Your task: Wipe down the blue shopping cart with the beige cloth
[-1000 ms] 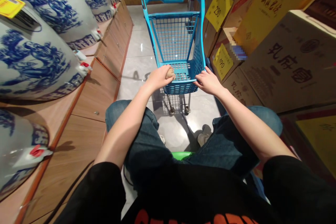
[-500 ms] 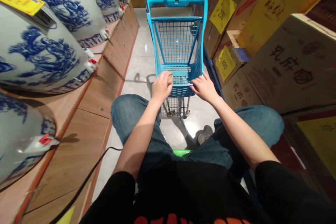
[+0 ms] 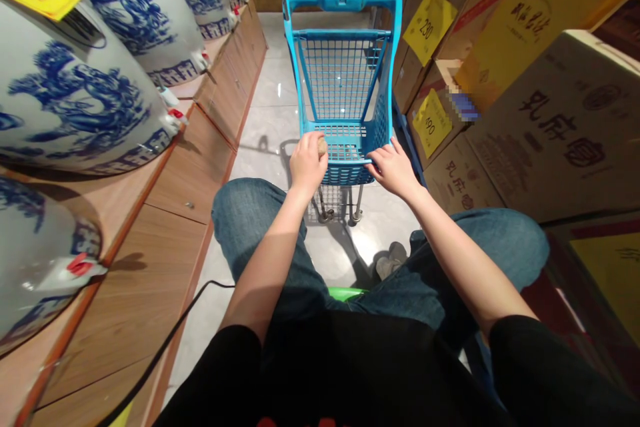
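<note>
A small blue plastic shopping cart stands in the aisle right in front of my knees. My left hand is closed around a small brown lump, held at the near left rim of the cart's basket. My right hand rests on the near right corner of the basket, its fingers curled over the rim. I am sitting low, with both jeans-clad knees spread either side of the cart's wheels.
Big blue-and-white ceramic jars with small taps line a wooden shelf on the left. Stacked cardboard cartons with yellow price tags fill the right side. A black cable runs along the grey tiled floor. A green seat edge shows below me.
The view has come closer to the cart and tilted slightly. My left hand pulled the brown lump back from inside the basket to its near rim; my right hand stayed at the corner.
</note>
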Demonstrator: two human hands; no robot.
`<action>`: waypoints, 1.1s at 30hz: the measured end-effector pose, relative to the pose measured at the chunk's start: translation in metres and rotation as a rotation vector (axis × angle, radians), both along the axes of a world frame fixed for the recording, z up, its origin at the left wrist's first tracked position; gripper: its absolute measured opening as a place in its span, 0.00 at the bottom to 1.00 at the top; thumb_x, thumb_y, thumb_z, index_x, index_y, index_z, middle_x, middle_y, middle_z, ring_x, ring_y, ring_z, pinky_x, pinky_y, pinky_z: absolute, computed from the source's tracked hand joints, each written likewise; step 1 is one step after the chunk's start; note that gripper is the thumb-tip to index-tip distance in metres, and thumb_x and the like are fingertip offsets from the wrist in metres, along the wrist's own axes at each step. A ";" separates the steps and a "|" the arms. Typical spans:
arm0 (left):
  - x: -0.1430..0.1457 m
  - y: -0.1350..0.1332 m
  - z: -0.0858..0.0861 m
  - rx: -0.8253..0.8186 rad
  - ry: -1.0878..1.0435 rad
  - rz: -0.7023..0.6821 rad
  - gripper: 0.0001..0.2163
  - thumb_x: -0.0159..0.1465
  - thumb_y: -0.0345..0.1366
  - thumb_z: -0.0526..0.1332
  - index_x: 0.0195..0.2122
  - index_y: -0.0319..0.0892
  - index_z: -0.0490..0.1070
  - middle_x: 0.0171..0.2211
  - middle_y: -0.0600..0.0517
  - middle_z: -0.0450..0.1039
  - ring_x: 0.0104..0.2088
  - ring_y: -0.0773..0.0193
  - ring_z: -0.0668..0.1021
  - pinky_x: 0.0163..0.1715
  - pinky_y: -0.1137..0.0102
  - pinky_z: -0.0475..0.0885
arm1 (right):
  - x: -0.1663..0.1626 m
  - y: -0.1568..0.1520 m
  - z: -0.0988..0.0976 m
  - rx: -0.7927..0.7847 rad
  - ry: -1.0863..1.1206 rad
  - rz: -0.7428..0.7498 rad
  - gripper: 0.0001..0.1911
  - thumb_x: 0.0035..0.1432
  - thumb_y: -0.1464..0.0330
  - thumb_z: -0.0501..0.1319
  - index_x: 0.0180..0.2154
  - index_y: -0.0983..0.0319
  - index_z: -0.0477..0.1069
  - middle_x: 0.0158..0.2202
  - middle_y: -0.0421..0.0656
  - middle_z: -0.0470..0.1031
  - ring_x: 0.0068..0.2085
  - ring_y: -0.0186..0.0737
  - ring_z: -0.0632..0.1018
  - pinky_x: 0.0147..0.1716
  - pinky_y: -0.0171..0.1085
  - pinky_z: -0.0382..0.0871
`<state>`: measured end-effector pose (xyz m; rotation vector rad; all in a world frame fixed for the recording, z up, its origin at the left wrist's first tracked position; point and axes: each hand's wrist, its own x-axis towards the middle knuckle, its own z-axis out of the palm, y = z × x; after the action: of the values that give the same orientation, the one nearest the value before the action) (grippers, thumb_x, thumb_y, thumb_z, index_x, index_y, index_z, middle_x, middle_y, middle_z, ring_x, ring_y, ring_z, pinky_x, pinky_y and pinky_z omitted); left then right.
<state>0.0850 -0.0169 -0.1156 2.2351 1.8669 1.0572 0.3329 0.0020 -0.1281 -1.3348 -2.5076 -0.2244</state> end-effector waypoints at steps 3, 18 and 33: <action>0.009 -0.002 -0.004 -0.023 0.076 -0.194 0.18 0.70 0.29 0.58 0.61 0.42 0.73 0.61 0.40 0.77 0.62 0.51 0.79 0.62 0.60 0.74 | 0.000 0.001 -0.004 0.014 0.023 0.015 0.17 0.75 0.62 0.53 0.50 0.62 0.79 0.43 0.51 0.84 0.52 0.55 0.78 0.74 0.62 0.58; 0.020 -0.007 0.020 -0.231 0.134 -0.060 0.19 0.75 0.33 0.56 0.65 0.45 0.72 0.64 0.44 0.75 0.60 0.51 0.81 0.57 0.63 0.76 | 0.000 -0.001 -0.005 0.027 0.026 0.014 0.16 0.75 0.63 0.55 0.49 0.62 0.80 0.43 0.50 0.84 0.51 0.53 0.78 0.74 0.62 0.56; 0.069 0.044 0.061 -0.369 0.566 -0.438 0.16 0.72 0.33 0.57 0.59 0.39 0.74 0.56 0.39 0.81 0.54 0.45 0.84 0.50 0.59 0.78 | -0.002 -0.006 0.000 0.033 -0.029 0.014 0.13 0.75 0.64 0.57 0.45 0.61 0.79 0.42 0.48 0.84 0.50 0.51 0.78 0.74 0.54 0.58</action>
<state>0.1543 0.0268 -0.0544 2.6758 1.4197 0.0079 0.3305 -0.0035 -0.1283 -1.3102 -2.5252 -0.2828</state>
